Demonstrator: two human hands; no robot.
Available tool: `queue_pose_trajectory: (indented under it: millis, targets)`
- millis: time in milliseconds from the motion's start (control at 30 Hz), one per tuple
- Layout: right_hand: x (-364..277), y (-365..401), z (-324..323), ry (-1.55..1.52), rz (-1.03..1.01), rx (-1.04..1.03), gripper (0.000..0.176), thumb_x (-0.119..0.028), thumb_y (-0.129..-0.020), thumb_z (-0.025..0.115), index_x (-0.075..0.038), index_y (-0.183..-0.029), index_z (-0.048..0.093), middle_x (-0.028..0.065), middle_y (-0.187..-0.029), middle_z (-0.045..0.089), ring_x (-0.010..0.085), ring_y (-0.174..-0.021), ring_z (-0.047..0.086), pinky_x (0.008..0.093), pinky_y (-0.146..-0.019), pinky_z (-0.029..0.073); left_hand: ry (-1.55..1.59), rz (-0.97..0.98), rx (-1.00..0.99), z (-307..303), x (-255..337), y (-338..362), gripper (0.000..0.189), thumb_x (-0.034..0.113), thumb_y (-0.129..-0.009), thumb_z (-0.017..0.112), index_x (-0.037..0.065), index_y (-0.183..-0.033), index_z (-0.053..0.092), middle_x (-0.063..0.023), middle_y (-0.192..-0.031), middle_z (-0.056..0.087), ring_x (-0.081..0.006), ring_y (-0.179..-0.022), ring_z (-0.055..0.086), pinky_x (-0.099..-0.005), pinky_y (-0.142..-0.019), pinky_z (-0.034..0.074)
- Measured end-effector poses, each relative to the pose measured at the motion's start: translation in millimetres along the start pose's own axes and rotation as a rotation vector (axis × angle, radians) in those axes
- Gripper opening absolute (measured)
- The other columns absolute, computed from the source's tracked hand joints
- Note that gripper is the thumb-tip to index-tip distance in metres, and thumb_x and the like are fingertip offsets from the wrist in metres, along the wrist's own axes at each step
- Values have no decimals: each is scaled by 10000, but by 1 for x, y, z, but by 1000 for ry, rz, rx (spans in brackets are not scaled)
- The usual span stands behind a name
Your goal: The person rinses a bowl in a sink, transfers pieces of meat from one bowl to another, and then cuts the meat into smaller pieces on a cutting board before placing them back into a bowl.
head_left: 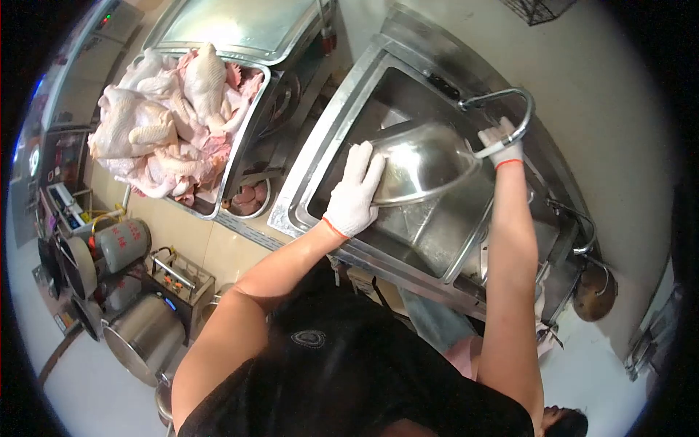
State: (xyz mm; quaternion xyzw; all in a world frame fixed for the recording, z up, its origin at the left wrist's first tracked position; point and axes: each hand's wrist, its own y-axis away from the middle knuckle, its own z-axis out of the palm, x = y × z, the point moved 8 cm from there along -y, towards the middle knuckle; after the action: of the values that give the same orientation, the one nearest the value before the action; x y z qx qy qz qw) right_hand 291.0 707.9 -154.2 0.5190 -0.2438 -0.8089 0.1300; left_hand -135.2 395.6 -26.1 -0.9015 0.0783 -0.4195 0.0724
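A shiny metal bowl (426, 162) is tilted over the sink (302, 191), its upper edge smeared by motion. My left hand (354, 193), in a white glove with an orange cuff, grips the bowl's left side, fingers stretched along it and thumb hidden. To the right of the bowl, my right hand (496, 136), gloved the same way, is at the curved faucet (526, 109). Its fingers are bent around the spout, partly hidden by it. The spout's white tip points toward the bowl's right edge.
Raw whole chickens (156, 124) are heaped in a metal tray left of the sink. Below it sits a bowl of reddish meat pieces (247, 198). A second faucet (582, 226) reaches over the right basin. A large pot (145, 335) and gas cylinder (124, 244) stand lower left.
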Motion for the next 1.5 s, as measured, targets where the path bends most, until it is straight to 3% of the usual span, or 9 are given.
queue_pose_trajectory:
  millis: [67,267,600,800,967,1167,1267,1433,1500]
  targets:
    - [-13,-2,26,-103,35,41,246,-302,-1191,502,-107,-1341,512,93,-1311,509,283,-1259,488,517,-1117,351,-25,27,9,-6,-10,17,1022,-69,-775,771,64,-1751,499,-333,-1863,351,-613,-1722,350,-556,-1265,584]
    - [-28,10,59,-260,31,144,664,-371,-1290,309,16,-1827,356,163,-1950,339,332,-1807,290,539,-1503,155,-53,173,91,-20,-36,65,931,-5,-767,878,47,-1653,597,-334,-1808,423,-628,-1669,437,-548,-1053,699]
    - [-25,55,86,-5,8,-86,756,-429,-1262,438,9,-1857,284,197,-1979,224,444,-1817,210,681,-1460,203,36,109,21,-29,-38,98,784,-31,-924,813,-96,-1650,523,-429,-1768,435,-655,-1661,431,-598,-1393,388]
    - [89,132,9,911,-269,24,655,-535,-1186,685,-35,-1608,710,84,-1528,740,237,-1386,670,461,-1200,524,80,-77,185,-51,-29,122,1067,-115,-808,694,-3,-1822,380,-352,-1824,406,-578,-1704,397,-537,-1437,325]
    - [203,223,-1,894,-83,-57,765,-511,-1225,619,78,-1711,570,203,-1780,592,314,-1616,568,471,-1340,416,171,-97,370,-85,-21,208,1042,-108,-824,655,8,-1826,399,-338,-1812,449,-553,-1701,421,-559,-1436,321]
    - [289,326,52,591,164,-2,712,-522,-1198,679,-38,-1707,563,144,-1610,658,346,-1537,618,513,-1181,553,771,-674,636,-138,-50,381,955,-96,-918,547,-15,-1847,344,-249,-1789,516,-322,-1596,596,-421,-1325,498]
    - [304,376,109,661,93,-95,672,-483,-1198,689,-13,-1670,603,138,-1578,685,328,-1510,643,507,-1194,558,626,-1006,804,-151,-93,518,617,16,-965,639,-38,-1580,639,-172,-1333,810,-289,-1187,789,-404,-1054,640]
    - [318,476,231,1038,-649,-293,382,-180,-1163,748,51,-1467,762,211,-1492,790,313,-1393,744,439,-1220,566,385,-1470,1056,-155,-170,743,615,22,-996,598,-13,-1608,653,-197,-1365,816,-350,-1213,815,-480,-1036,676]
    - [348,510,284,984,-661,-496,335,-149,-1147,763,47,-1418,785,208,-1435,815,316,-1355,769,439,-1199,581,857,-1701,1386,-141,-190,810,552,26,-1015,532,2,-1541,696,-208,-1336,824,-388,-1134,843,-533,-919,712]
